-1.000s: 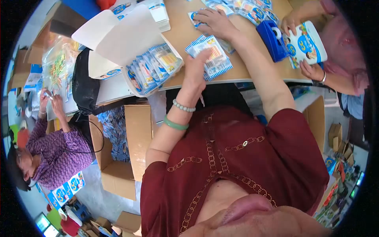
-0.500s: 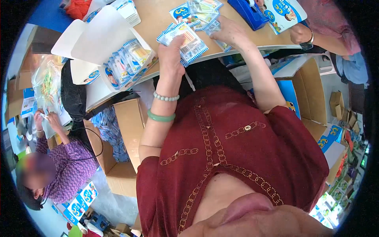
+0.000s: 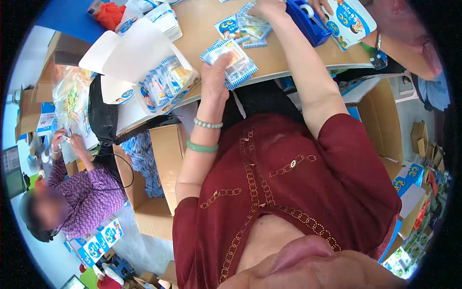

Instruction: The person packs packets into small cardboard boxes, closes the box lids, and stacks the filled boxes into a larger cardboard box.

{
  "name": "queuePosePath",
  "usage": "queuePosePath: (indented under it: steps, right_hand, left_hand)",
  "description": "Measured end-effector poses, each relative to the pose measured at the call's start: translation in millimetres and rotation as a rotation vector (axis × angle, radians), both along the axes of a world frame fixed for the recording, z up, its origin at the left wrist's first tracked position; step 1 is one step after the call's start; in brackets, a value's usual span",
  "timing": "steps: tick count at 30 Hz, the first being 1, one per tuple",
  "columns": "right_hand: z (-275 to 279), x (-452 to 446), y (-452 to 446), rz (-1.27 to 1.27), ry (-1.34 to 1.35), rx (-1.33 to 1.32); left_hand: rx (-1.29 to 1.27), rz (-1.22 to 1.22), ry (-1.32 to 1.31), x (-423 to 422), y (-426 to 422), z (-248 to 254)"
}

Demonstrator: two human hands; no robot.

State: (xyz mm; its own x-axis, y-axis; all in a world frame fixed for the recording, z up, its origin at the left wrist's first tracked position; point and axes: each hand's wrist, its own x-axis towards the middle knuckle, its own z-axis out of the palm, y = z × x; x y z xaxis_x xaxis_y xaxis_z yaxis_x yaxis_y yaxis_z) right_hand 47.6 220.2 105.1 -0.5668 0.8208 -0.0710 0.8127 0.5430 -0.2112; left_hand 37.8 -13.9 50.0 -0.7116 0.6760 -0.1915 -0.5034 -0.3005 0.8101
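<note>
My left hand [image 3: 215,74] is closed around a small stack of blue-and-white striped snack packets [image 3: 232,61], thumb on top, above the table's near edge. My right hand [image 3: 268,8] reaches to the top edge of the view, fingers stretched over loose packets [image 3: 257,28] on the table; part of the hand is cut off. Left of my left hand stands an open white carton [image 3: 185,89], its lid flaps raised, with several similar packets [image 3: 166,79] inside.
A blue tape dispenser [image 3: 310,24] stands right of my right hand. Beyond it, another person's hand [image 3: 320,7] touches a printed carton [image 3: 347,24]. At left, a person in a purple patterned top [image 3: 94,200] works with both hands. Cardboard boxes [image 3: 166,159] stand below the table.
My right hand has moved forward, away from my left hand, to the top edge. My left hand keeps hold of its packets. The whole view has shifted slightly.
</note>
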Motion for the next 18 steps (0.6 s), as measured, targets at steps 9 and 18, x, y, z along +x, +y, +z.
queuePosePath:
  steps: [9, 18]
  right_hand:
    - [-72.9, 27.4, 41.4, 0.148, 0.474, 0.031]
    - [-57.4, 57.4, -96.9, 0.246, 1.136, -0.745]
  left_hand:
    - [-0.025, -0.044, -0.101, -5.7, 0.8, 1.2]
    - [0.068, 0.015, 0.286, -16.2, 20.9, 1.0]
